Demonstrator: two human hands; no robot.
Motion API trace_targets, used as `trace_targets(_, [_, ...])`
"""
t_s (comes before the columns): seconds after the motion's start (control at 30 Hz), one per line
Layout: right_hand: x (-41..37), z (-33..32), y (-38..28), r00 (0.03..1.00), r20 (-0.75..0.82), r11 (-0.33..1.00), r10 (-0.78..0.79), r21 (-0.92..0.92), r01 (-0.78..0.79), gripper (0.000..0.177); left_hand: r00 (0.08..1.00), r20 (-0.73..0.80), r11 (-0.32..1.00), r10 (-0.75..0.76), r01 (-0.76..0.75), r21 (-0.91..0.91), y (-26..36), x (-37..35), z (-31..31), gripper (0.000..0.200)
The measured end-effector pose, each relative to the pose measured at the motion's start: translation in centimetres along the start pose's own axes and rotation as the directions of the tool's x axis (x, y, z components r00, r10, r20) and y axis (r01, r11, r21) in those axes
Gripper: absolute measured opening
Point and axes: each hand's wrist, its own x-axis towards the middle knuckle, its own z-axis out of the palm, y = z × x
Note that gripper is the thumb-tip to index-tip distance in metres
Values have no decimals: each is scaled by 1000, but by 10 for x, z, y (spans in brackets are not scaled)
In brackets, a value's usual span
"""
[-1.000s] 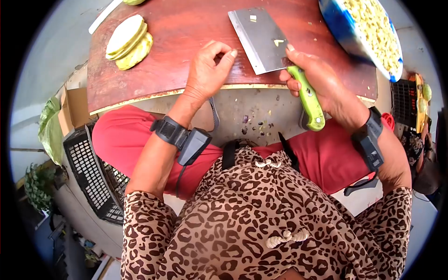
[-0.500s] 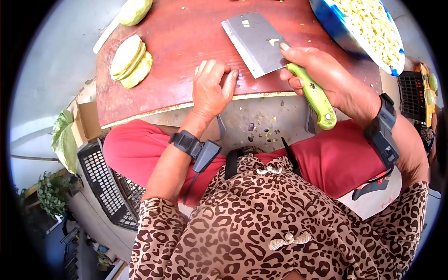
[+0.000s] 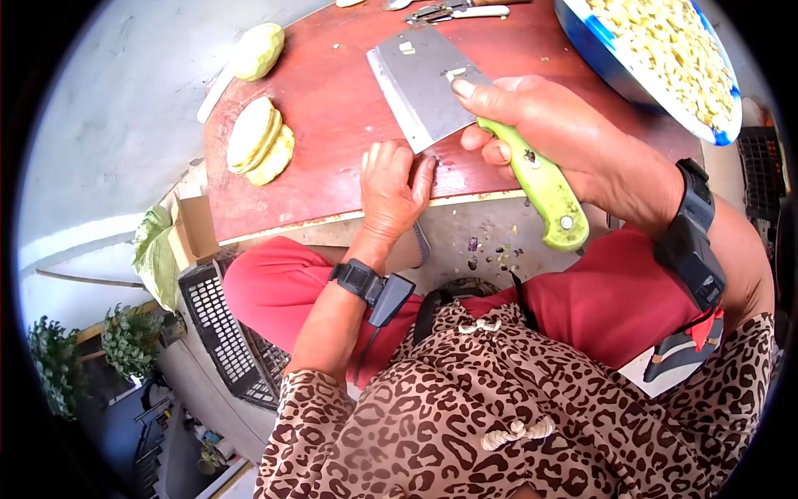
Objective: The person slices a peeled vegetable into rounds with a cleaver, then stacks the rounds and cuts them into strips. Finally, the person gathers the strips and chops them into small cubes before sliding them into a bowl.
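Note:
My right hand (image 3: 532,125) is wrapped round the green handle of a broad cleaver (image 3: 428,83), its thumb by the blade. Small pale bits stick to the blade, which is above the red table (image 3: 332,108). My left hand (image 3: 392,183) rests at the table's near edge, just below the blade's corner, fingers bent and thumb apart, with nothing visible in it. To the left lie stacked pale yellow-green slices (image 3: 259,141), and behind them a whole peeled piece (image 3: 258,51). A blue-and-white basin (image 3: 603,58) of diced pale pieces stands at the back right.
A peeler-like tool with a white handle (image 3: 480,12) lies at the table's far edge. Black crates (image 3: 224,324) stand on the floor at the left, beside a cardboard box (image 3: 193,224) and a large pale leaf (image 3: 156,254). Scraps litter the floor below the table.
The view has shifted, so the table contents appear further right and lower. The cleaver in my right hand has moved left, closer to my left hand. More tools show at the far edge.

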Motion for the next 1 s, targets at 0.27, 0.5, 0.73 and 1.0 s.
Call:
trace_targets(0.27, [3,0,-3,998,-57,996,-17,82,21,24,1000,-7,1000,-12,12,-22,2,-1,-1,18])
trace_targets(0.5, [-3,8,2,999,-5,985,-36,171,37,16,999,-37,1000,-3,3,-13,2,-2,2,18])
trace_targets(0.73, [1,20,22,992,-92,985,-82,147,95,11,999,-29,1000,-19,18,-24,5,-1,2,17])
trace_targets(1.0, [13,3,39,989,-146,1000,-14,7,15,10,998,61,988,-5,15,-155,0,5,-6,16])
